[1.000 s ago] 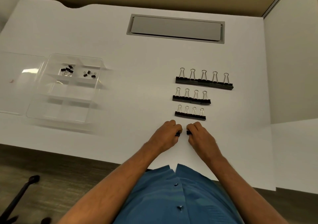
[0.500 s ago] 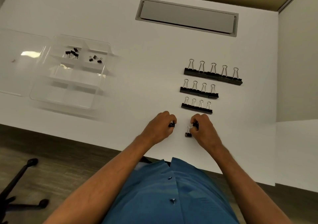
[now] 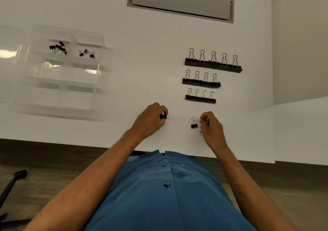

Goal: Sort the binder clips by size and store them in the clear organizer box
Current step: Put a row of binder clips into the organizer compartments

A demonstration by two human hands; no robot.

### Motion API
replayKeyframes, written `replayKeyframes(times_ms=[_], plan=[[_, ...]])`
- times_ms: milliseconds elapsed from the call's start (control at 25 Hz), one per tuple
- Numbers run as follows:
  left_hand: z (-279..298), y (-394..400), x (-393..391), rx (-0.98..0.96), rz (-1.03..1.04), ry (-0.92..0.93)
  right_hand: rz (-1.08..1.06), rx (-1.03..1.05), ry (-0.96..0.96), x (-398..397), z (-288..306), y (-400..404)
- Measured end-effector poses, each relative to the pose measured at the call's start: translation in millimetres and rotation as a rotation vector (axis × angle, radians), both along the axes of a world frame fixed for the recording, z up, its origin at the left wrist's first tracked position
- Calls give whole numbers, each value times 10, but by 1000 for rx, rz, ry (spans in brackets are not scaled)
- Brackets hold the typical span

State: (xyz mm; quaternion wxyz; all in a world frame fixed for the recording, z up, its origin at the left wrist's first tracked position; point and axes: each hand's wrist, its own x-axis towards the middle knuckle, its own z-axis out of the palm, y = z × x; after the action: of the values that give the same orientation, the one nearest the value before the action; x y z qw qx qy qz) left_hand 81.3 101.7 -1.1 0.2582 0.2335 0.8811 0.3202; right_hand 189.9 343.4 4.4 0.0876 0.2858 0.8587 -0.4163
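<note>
Your left hand (image 3: 152,119) pinches a small clip (image 3: 163,115). Your right hand (image 3: 210,126) pinches another clip (image 3: 207,121). A loose clip (image 3: 194,123) stands just left of your right hand. The box (image 3: 58,67) lies far left of the loose clip, so your left hand is nearer to it.

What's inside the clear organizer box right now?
The clear organizer box holds small black clips in two far compartments: one cluster and a smaller group. Nearer compartments look empty, though glare blurs them.

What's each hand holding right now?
Left hand: grips a small black binder clip.
Right hand: pinches another small binder clip.
</note>
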Motion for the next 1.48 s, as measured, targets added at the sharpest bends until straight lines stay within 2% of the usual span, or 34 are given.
replayKeyframes(times_ms=[160, 440, 720, 1000, 1200, 1480], plan=[[2, -118, -91, 7, -25, 7, -46, 49, -63, 97, 12, -262], [21, -396, -192, 10, -43, 37, 88, 130, -146, -201, 68, -497], [210, -918, -556, 16, 62, 95, 139, -17, -28, -1010, 247, -1145], [439, -1727, -1114, 46, 260, 204, 208, -170, -15, -1795, 444, -1998], [426, -2285, -1521, -16, 323, 253, 330, -173, 69, -2269, 571, -2548], [289, -2485, -1969, -249, 155, 324, 700, 75, 245, -2744, 481, -3112]])
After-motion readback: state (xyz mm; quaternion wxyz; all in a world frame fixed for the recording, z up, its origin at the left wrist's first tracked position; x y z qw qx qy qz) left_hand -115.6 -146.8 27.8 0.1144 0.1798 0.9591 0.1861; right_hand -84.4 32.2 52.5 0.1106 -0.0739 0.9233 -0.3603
